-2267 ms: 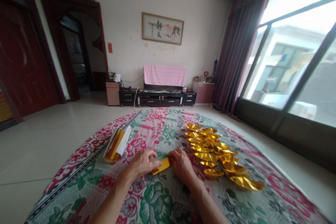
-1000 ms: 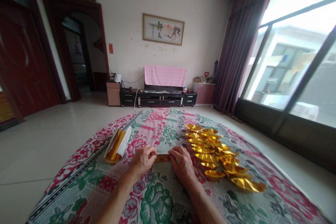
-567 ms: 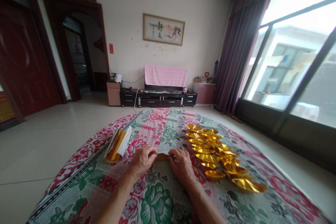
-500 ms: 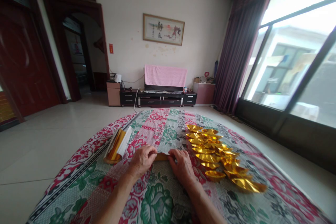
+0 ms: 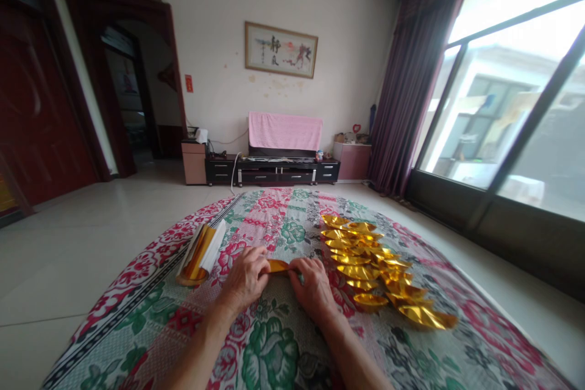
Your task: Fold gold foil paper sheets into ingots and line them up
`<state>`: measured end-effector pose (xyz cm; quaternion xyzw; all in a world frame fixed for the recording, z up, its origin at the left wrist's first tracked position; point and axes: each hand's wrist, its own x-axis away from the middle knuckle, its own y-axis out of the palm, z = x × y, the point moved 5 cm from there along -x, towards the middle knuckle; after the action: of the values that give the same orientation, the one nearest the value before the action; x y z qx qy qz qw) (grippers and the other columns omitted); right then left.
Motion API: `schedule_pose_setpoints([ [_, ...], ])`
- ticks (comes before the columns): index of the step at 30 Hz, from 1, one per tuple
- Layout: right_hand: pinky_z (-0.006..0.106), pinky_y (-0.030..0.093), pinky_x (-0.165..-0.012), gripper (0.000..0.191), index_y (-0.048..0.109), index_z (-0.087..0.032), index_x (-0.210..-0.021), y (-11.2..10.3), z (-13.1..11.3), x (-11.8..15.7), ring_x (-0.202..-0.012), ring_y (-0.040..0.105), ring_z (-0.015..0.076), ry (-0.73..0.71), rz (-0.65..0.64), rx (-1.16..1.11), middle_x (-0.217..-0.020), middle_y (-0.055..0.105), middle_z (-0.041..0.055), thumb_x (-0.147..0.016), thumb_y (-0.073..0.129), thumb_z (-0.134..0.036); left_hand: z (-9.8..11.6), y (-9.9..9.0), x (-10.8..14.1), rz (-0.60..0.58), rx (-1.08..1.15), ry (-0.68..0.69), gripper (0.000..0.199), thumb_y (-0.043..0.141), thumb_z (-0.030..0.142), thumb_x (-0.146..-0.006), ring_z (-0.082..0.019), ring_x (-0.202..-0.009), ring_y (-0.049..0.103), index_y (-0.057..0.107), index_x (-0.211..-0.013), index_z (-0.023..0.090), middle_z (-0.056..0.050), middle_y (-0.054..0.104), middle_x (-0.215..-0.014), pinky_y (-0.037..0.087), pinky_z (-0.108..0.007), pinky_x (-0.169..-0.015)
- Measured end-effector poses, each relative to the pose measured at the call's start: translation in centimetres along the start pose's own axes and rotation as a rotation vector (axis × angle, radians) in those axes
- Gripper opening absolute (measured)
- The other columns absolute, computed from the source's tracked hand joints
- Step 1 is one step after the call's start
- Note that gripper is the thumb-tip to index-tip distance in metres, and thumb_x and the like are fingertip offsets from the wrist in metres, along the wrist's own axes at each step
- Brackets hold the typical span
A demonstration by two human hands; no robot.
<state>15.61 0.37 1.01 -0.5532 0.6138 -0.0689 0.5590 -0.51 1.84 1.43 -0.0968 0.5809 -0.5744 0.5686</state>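
Between my two hands is a narrow folded piece of gold foil paper [image 5: 278, 266], just above the flowered cloth [image 5: 272, 356]. My left hand [image 5: 247, 277] pinches its left end, and my right hand [image 5: 313, 286] grips the right end with thumb and fingers. The fingers cover both ends of the paper. Off to the right sit several shiny gold paper ingots [image 5: 359, 272], boat-shaped and lined up in overlapping rows. On the left lies a stack of gold and white paper sheets [image 5: 201, 253], curled lengthwise.
The cloth covers a round table. Beyond it, a low black TV cabinet [image 5: 278, 172] stands against the wall, with a pink cloth [image 5: 286, 130] draped over the screen. A dark purple curtain [image 5: 418, 85] hangs beside the large window at right.
Both hands still hold the gold paper, which now looks narrower and more pointed between them. My left hand has turned a little, fingers lower over its end. The view has shifted slightly.
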Motion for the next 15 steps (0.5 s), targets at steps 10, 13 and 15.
schedule_pose_setpoints([
  [10,0.034,0.034,-0.089,0.024,0.057,-0.021,-0.098,-0.3,-2.2,-0.1,-0.097,0.049,0.0193,-0.108,-0.023,-0.033,-0.101,0.059,0.0049,-0.075,0.054,-0.014,-0.1,0.0,0.2,0.007,-0.041,-0.038,0.013,0.054,0.01,-0.07,-0.023,-0.11,0.046,0.063,-0.072,0.019,-0.008,0.055,-0.117,0.036,-0.037,-0.096],
  [13,0.03,0.036,-0.082,0.015,0.058,-0.02,-0.086,0.5,-1.4,0.2,-0.087,0.051,0.0168,-0.052,-0.105,-0.045,-0.089,0.059,0.0032,-0.076,0.051,-0.012,-0.4,0.2,0.2,-0.008,-0.026,-0.048,0.015,0.054,0.008,-0.067,-0.022,-0.11,0.045,0.063,-0.07,0.02,-0.007,0.055,-0.116,0.036,-0.036,-0.095],
  [15,0.027,0.037,-0.077,0.014,0.058,-0.02,-0.08,1.0,-0.9,0.5,-0.081,0.051,0.015,-0.052,-0.16,-0.064,-0.082,0.058,0.002,-0.075,0.05,-0.01,-0.5,0.5,0.2,-0.061,-0.013,-0.047,0.015,0.055,0.008,-0.066,-0.021,-0.104,0.048,0.063,-0.067,0.02,-0.006,0.059,-0.107,0.038,-0.034,-0.091],
])
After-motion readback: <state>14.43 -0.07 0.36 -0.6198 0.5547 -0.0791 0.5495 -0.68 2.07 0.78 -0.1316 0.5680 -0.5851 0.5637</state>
